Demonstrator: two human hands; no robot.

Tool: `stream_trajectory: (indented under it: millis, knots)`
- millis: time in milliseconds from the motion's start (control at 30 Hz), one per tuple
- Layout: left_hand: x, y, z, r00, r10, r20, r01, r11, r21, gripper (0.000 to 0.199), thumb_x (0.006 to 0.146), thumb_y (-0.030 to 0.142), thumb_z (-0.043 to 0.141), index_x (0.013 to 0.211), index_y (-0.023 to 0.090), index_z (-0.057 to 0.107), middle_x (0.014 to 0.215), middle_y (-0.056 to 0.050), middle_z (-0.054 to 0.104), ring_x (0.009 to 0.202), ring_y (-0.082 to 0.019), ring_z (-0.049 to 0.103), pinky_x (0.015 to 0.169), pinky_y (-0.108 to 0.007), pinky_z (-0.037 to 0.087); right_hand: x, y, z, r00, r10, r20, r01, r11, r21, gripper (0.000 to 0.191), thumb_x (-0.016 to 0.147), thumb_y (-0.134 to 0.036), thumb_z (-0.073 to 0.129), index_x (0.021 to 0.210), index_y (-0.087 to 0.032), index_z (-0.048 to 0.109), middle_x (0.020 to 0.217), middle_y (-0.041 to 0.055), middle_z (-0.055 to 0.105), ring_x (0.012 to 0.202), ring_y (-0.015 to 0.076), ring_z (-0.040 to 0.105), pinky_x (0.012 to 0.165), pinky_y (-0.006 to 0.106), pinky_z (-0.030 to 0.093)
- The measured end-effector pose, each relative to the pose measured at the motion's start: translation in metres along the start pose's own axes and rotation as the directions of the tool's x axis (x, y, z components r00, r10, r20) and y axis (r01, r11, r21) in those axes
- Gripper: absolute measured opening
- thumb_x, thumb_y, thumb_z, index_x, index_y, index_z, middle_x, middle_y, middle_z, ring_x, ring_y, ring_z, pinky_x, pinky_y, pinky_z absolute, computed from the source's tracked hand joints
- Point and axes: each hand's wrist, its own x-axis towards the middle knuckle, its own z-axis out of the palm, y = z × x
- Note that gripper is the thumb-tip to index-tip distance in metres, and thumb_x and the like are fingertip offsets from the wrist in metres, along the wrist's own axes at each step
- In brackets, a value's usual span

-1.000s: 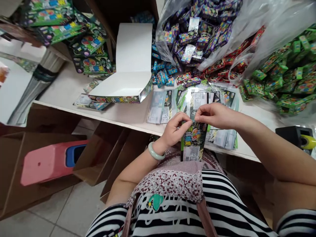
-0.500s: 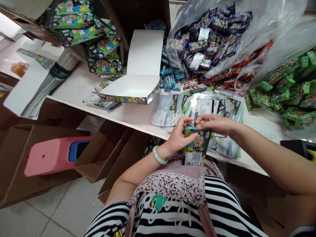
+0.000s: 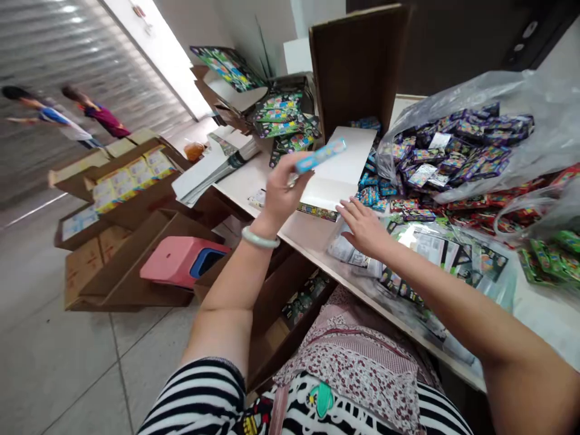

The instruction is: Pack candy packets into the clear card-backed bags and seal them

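Note:
My left hand [image 3: 286, 188] is raised over the table, its fingers closed on a slim packet [image 3: 322, 155] that shows a light blue printed side. Below and beyond that packet lies an open carton [image 3: 338, 172] with a white inside and a colourful printed front edge. My right hand [image 3: 362, 227] has its fingers spread and holds nothing. It is at the carton's right front corner; whether the fingertips touch it I cannot tell. Clear bags with printed cards [image 3: 446, 257] lie under and beside my right forearm.
A plastic bag of small purple boxes [image 3: 471, 142] stands at the back right, with red boxes [image 3: 493, 208] and green boxes [image 3: 550, 257] nearby. Blue boxes [image 3: 370, 196] lie beside the carton. Left are a pink stool [image 3: 170, 260], cardboard boxes [image 3: 131, 266] and two people walking.
My left hand has lifted the packet from near my lap, up and left over the carton. My right hand has let go of it and moved towards the carton. The view has swung left.

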Motion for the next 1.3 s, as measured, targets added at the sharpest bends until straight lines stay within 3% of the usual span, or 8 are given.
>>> stream_trajectory:
  millis: [67,167,367,567,700,833,1100,1300]
  knots:
    - [0.01,-0.029,0.017,0.958,-0.031,0.284,-0.031,0.977,0.212,0.025,0.098,0.03,0.052,0.117,0.017,0.061,0.117,-0.01,0.069,0.112,-0.021,0.065,0.1,-0.035,0.052,0.021,-0.011,0.017,0.999,0.016,0.04,-0.011,0.994,-0.108,0.054,0.093,-0.019,0.053,0.145,-0.008,0.044,0.151,0.0207,0.047,0.144,0.0359,0.034,0.11,0.052,0.035]
    - [-0.006,-0.056,0.049,0.721,-0.232,0.653,-0.124,0.884,0.451,0.026,0.096,0.014,0.044,0.116,0.013,0.062,0.114,-0.016,0.069,0.109,-0.024,0.065,0.097,-0.037,0.051,0.027,-0.02,0.039,0.99,-0.034,0.137,0.057,0.985,-0.165,0.039,0.097,-0.017,0.045,0.134,-0.012,0.056,0.123,0.0185,0.066,0.119,0.0305,0.055,0.098,0.045,0.041]
    - [-0.073,-0.074,0.084,0.52,-0.306,0.798,-0.141,0.89,0.433,0.047,0.095,0.01,0.04,0.139,0.016,0.051,0.144,-0.018,0.054,0.137,-0.03,0.047,0.112,-0.05,0.037,0.01,-0.025,0.08,0.956,-0.128,0.264,0.167,0.977,-0.129,0.024,0.098,-0.02,0.049,0.108,-0.018,0.07,0.103,0.0106,0.07,0.104,0.0249,0.058,0.092,0.037,0.044]
    - [-0.094,-0.1,0.093,0.388,-0.389,0.835,-0.066,0.892,0.447,0.07,0.097,0.043,0.044,0.159,0.023,0.019,0.168,-0.012,0.013,0.155,-0.038,0.008,0.12,-0.064,0.017,0.013,-0.015,0.092,0.952,-0.127,0.277,0.14,0.99,-0.027,0.026,0.096,-0.016,0.051,0.114,-0.016,0.07,0.111,0.0113,0.07,0.109,0.0224,0.059,0.097,0.036,0.047]
    - [-0.094,-0.109,0.094,0.4,-0.396,0.826,0.003,0.902,0.431,0.071,0.098,0.047,0.041,0.16,0.023,0.016,0.169,-0.011,0.006,0.156,-0.037,-0.001,0.122,-0.063,0.009,0.015,0.021,0.069,0.98,0.081,0.18,-0.084,0.996,0.009,0.033,0.099,-0.023,0.046,0.128,-0.018,0.062,0.131,0.0118,0.064,0.122,0.0213,0.055,0.105,0.036,0.044]
    - [-0.094,-0.11,0.094,0.458,-0.392,0.798,0.042,0.906,0.421,0.064,0.099,0.036,0.041,0.158,0.019,0.025,0.168,-0.014,0.014,0.156,-0.034,0.009,0.123,-0.059,0.014,0.027,0.066,0.056,0.909,0.384,0.16,-0.377,0.923,-0.075,0.041,0.098,-0.03,0.047,0.131,-0.008,0.058,0.129,0.0221,0.063,0.122,0.0325,0.055,0.102,0.047,0.043]
    - [-0.097,-0.107,0.098,0.517,-0.409,0.752,0.081,0.898,0.432,0.063,0.095,0.028,0.048,0.155,0.018,0.032,0.166,-0.012,0.023,0.155,-0.032,0.014,0.124,-0.057,0.012,0.07,0.079,0.082,0.746,0.58,0.326,-0.522,0.814,-0.253,0.106,0.064,-0.065,0.079,0.144,-0.006,0.042,0.141,0.029,0.049,0.131,0.0408,0.046,0.107,0.054,0.036]
    - [-0.098,-0.108,0.1,0.533,-0.421,0.734,0.139,0.899,0.414,0.062,0.094,0.027,0.049,0.153,0.018,0.037,0.165,-0.011,0.027,0.154,-0.033,0.018,0.124,-0.057,0.014,0.084,0.086,0.072,0.649,0.66,0.379,-0.574,0.751,-0.326,0.107,0.058,-0.053,0.088,0.144,-0.007,0.044,0.142,0.0278,0.048,0.132,0.0411,0.047,0.108,0.053,0.038]
